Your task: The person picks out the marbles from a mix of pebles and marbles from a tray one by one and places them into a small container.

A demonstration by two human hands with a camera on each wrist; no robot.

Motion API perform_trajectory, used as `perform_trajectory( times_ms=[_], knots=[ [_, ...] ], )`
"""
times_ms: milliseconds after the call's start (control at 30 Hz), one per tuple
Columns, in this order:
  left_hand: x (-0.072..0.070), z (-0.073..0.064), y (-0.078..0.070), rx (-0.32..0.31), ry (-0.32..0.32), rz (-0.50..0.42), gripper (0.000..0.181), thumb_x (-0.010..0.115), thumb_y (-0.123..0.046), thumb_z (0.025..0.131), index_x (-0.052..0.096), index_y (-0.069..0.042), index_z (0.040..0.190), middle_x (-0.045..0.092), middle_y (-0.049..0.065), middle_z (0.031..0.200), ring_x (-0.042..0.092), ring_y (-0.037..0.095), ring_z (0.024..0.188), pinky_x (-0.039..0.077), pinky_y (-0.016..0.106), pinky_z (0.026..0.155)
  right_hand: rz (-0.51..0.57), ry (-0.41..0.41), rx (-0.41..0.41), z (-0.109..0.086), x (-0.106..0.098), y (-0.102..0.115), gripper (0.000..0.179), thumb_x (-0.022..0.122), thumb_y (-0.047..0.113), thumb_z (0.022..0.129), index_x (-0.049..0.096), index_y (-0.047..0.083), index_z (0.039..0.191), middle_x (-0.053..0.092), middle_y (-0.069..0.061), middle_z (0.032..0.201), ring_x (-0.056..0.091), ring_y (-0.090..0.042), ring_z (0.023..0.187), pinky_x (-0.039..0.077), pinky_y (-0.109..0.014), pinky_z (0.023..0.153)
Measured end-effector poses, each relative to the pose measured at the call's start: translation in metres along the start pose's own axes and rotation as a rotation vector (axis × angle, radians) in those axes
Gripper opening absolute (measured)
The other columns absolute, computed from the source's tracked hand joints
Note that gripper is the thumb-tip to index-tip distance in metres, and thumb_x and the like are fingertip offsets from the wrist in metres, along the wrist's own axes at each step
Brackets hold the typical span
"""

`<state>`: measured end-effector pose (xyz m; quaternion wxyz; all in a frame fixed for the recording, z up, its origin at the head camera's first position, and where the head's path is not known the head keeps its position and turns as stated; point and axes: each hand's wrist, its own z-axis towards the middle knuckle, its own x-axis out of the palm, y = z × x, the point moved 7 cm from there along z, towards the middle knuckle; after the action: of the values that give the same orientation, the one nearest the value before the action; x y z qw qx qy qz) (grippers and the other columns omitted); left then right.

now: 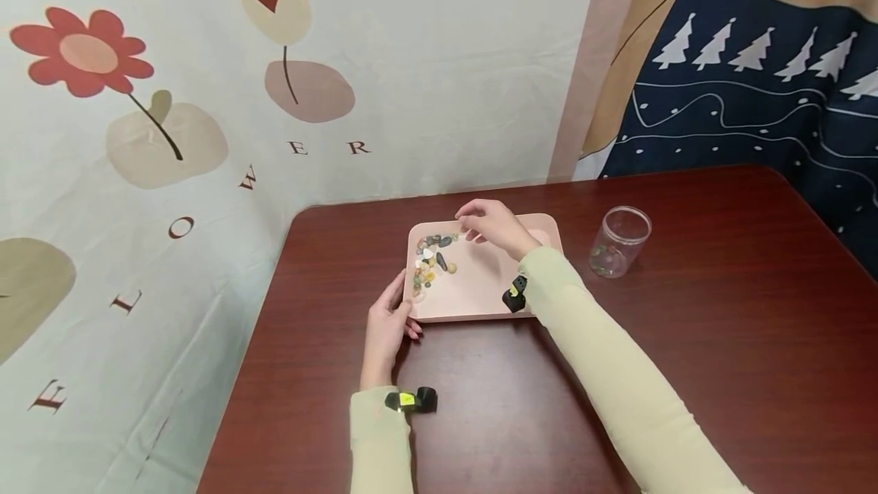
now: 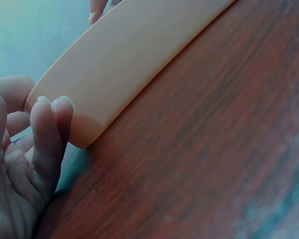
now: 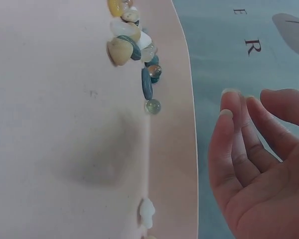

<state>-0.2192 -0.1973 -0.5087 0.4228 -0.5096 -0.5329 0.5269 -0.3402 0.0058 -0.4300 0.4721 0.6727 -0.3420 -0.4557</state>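
A shallow pink tray (image 1: 480, 292) lies on the table, with several pebbles (image 1: 427, 269) gathered along its left side and far left corner. My left hand (image 1: 386, 326) grips the tray's near left corner; in the left wrist view its fingers (image 2: 49, 129) bend against the outer wall. Over the far rim hovers my right hand (image 1: 499, 227), fingers loosely bent and nothing visible between them. The right wrist view shows a clear round marble (image 3: 153, 106) beside a dark oblong stone (image 3: 147, 83) along the tray wall. Farther along that wall sits a white lumpy stone (image 3: 147, 213).
To the right of the tray stands a clear jar (image 1: 620, 242) with a few small greenish pieces at its bottom. Behind the dark red table (image 1: 720, 288) hangs a printed cloth (image 1: 439, 59) with flowers and letters.
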Motion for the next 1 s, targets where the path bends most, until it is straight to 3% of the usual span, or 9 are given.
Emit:
perform_trajectory(
  times_ms=[333, 633, 1000],
  knots=[
    [0.002, 0.0, 0.001, -0.009, 0.003, 0.019, 0.054, 0.046, -0.003, 0.084, 0.047, -0.035, 0.128, 0.049, -0.007, 0.126, 0.055, 0.027, 0.045, 0.049, 0.038, 0.039, -0.006, 0.06, 0.082, 0.011, 0.011, -0.018, 0.027, 0.048, 0.017, 0.091, 0.055, 0.006, 0.115, 0.059, -0.016, 0.095, 0.06, -0.028, 0.083, 0.05, -0.044, 0.076],
    [0.004, -0.003, -0.003, -0.022, 0.015, 0.009, 0.053, 0.046, -0.003, 0.085, 0.046, -0.033, 0.129, 0.047, -0.007, 0.128, 0.055, 0.027, 0.045, 0.05, 0.04, 0.04, 0.014, 0.1, 0.163, 0.02, 0.021, -0.037, 0.027, 0.049, 0.014, 0.09, 0.056, 0.008, 0.115, 0.06, -0.017, 0.094, 0.06, -0.026, 0.075, 0.052, -0.034, 0.065],
    [0.0, 0.0, 0.0, -0.009, -0.009, 0.02, 0.055, 0.046, -0.004, 0.084, 0.046, -0.036, 0.128, 0.048, -0.009, 0.126, 0.055, 0.027, 0.045, 0.049, 0.038, 0.039, 0.019, 0.163, 0.19, 0.023, 0.031, -0.039, 0.031, 0.048, 0.016, 0.091, 0.053, 0.009, 0.121, 0.06, -0.016, 0.088, 0.059, -0.022, 0.07, 0.052, -0.031, 0.06]
  ],
)
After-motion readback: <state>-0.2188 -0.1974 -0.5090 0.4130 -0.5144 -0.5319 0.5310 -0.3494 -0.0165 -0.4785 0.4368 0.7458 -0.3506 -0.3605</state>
